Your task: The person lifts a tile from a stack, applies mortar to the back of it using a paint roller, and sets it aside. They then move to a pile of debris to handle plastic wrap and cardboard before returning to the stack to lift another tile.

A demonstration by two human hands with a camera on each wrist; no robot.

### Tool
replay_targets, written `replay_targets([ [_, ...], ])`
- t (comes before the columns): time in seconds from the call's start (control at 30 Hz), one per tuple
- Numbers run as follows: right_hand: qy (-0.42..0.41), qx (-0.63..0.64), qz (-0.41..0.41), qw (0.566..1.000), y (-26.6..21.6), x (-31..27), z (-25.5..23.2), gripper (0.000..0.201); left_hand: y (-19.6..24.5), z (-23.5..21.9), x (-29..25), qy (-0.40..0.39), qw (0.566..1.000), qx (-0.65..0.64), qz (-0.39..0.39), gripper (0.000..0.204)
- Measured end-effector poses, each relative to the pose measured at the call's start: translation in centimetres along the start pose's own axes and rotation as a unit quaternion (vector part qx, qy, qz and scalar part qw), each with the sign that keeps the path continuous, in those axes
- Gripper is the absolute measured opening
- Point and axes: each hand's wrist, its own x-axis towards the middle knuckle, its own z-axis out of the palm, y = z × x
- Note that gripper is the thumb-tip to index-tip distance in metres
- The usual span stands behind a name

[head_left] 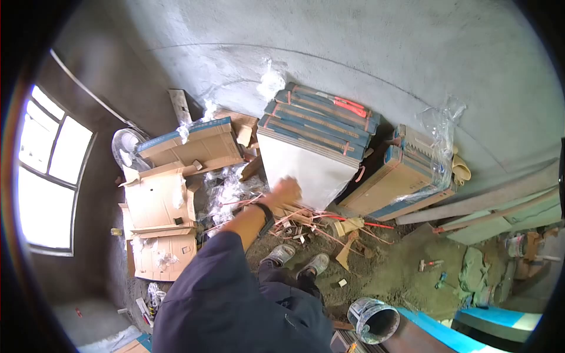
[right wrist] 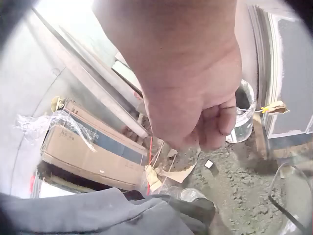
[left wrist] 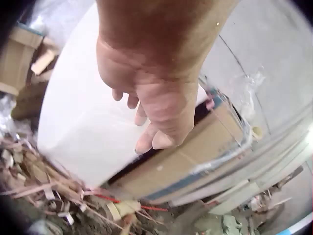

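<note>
A white panel (head_left: 297, 162) (left wrist: 80, 132) leans at the front of a row of cardboard-edged packs (head_left: 318, 120). My left hand (head_left: 285, 193) (left wrist: 156, 100) is over the panel's lower left part, its fingers loosely bent with nothing between them; whether they touch the surface cannot be told. In the right wrist view my right hand (right wrist: 195, 110) hangs with loosely curled fingers, holding nothing, between a brown and blue carton (right wrist: 98, 154) and a bucket (right wrist: 242, 117). The head view does not show the right hand.
A red-handled tool (head_left: 350, 106) lies on the packs. Flattened cardboard (head_left: 156, 203) and a fan (head_left: 126, 147) stand at the left. Straps and scraps (head_left: 297, 220) litter the floor by my feet. Boards (head_left: 488, 203) lean at the right, and a bucket (head_left: 374, 320) stands near the bottom edge.
</note>
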Motion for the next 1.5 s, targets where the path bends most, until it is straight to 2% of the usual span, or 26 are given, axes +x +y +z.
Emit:
replay_targets([
  [0.03, -0.003, -0.054, -0.052, 0.997, -0.4, 3.4, -0.7, 0.019, 3.7, -1.1, -0.8, -0.071, 0.994, -0.078, 0.025, 0.030],
  [0.07, -0.002, -0.105, -0.103, 0.989, -0.6, 7.5, -1.5, 0.020, 6.4, 2.5, -1.3, -0.025, 0.994, -0.034, 0.104, 0.030],
  [0.1, 0.000, -0.157, -0.151, 0.976, -1.0, 11.3, -2.5, 0.021, 10.7, -1.3, -2.4, -0.111, 0.983, -0.080, 0.121, 0.027],
  [0.17, 0.008, -0.261, -0.226, 0.938, -0.3, 16.1, -4.5, 0.022, 16.7, -3.7, -5.6, -0.039, 0.939, -0.327, 0.099, 0.026],
  [0.2, 0.015, -0.311, -0.257, 0.915, 2.4, 17.3, -5.3, 0.023, 18.8, -3.7, -5.9, -0.047, 0.937, -0.328, 0.107, 0.026],
  [0.23, 0.022, -0.362, -0.287, 0.887, 4.6, 19.0, -6.1, 0.024, 20.8, -3.6, -5.9, -0.190, 0.877, -0.422, 0.127, 0.024],
  [0.27, 0.042, -0.203, -0.223, 0.953, -0.2, 20.2, -6.4, 0.024, 22.3, -3.7, -6.0, -0.328, 0.789, -0.500, 0.141, 0.021],
  [0.3, 0.063, -0.248, -0.226, 0.940, -6.4, 20.0, -6.8, 0.030, 23.4, -4.5, -6.6, -0.332, 0.789, -0.497, 0.145, 0.021],
  [0.33, 0.029, -0.159, -0.153, 0.975, -10.2, 21.0, -6.7, 0.031, 24.2, -5.9, -7.8, -0.366, 0.739, -0.557, 0.102, 0.025],
  [0.37, 0.049, -0.162, -0.252, 0.953, -12.2, 23.3, -5.9, 0.033, 24.7, -6.7, -8.8, -0.397, 0.683, -0.610, 0.056, 0.029],
  [0.4, -0.011, -0.134, -0.194, 0.972, -15.1, 24.9, -5.1, 0.032, 24.6, -6.0, -9.1, -0.408, 0.678, -0.609, 0.059, 0.028],
  [0.43, 0.026, -0.134, -0.287, 0.948, -18.3, 25.1, -3.7, 0.034, 24.1, -7.4, -9.6, -0.409, 0.680, -0.606, 0.058, 0.028],
  [0.5, -0.071, -0.074, -0.279, 0.955, -23.2, 25.9, -1.0, 0.036, 22.3, -10.0, -10.5, -0.281, 0.751, -0.596, 0.051, 0.029],
  [0.57, -0.091, -0.035, -0.370, 0.924, -24.7, 28.3, 3.4, 0.022, 19.4, -9.9, -10.9, -0.163, 0.781, -0.600, -0.060, 0.027],
  [0.63, -0.126, 0.040, -0.367, 0.921, -27.1, 29.6, 6.6, 0.027, 15.1, -8.5, -10.7, -0.097, 0.896, -0.424, -0.094, 0.026],
  [0.7, -0.095, -0.146, -0.375, 0.911, -33.1, 28.6, 6.0, 0.037, 14.0, -12.1, -12.2, -0.034, 0.892, -0.412, -0.182, 0.027],
  [0.77, -0.013, -0.149, -0.444, 0.883, -37.6, 29.4, 6.8, 0.046, 11.8, -11.6, -14.3, -0.043, 0.880, -0.428, -0.204, 0.028],
  [0.87, 0.019, -0.137, -0.430, 0.892, -43.3, 32.5, 9.3, 0.053, 10.4, -13.0, -18.1, -0.033, 0.891, -0.411, -0.189, 0.030],
  [1.0, 0.128, -0.135, -0.430, 0.884, -49.6, 37.5, 13.8, 0.049, 8.8, -9.4, -25.7, -0.088, 0.897, -0.351, -0.254, 0.030],
  [1.1, 0.163, -0.139, -0.412, 0.886, -54.1, 39.4, 15.6, 0.051, 7.0, -7.7, -30.8, -0.155, 0.851, -0.398, -0.307, 0.031],
  [1.23, 0.176, -0.245, -0.372, 0.878, -53.3, 41.8, 16.6, 0.028, 3.8, -3.8, -35.8, -0.137, 0.829, -0.424, -0.338, 0.030],
  [1.3, 0.138, -0.233, -0.448, 0.852, -50.7, 39.1, 15.9, 0.020, 3.0, -4.6, -33.9, -0.133, 0.820, -0.439, -0.344, 0.029],
  [1.37, 0.004, -0.233, -0.493, 0.838, -46.6, 35.4, 16.5, 0.020, 2.2, -3.5, -31.9, -0.080, 0.845, -0.439, -0.295, 0.028],
  [1.4, -0.058, -0.248, -0.485, 0.836, -45.9, 30.5, 16.2, 0.021, 2.2, -4.1, -29.6, -0.093, 0.807, -0.489, -0.318, 0.028],
  [1.47, -0.141, -0.287, -0.474, 0.820, -43.7, 24.2, 17.3, 0.020, 2.3, -3.6, -24.7, -0.054, 0.800, -0.527, -0.281, 0.030],
  [1.5, -0.190, -0.297, -0.485, 0.801, -42.4, 21.5, 17.9, 0.019, 2.4, -2.0, -22.4, -0.037, 0.748, -0.609, -0.261, 0.036],
])
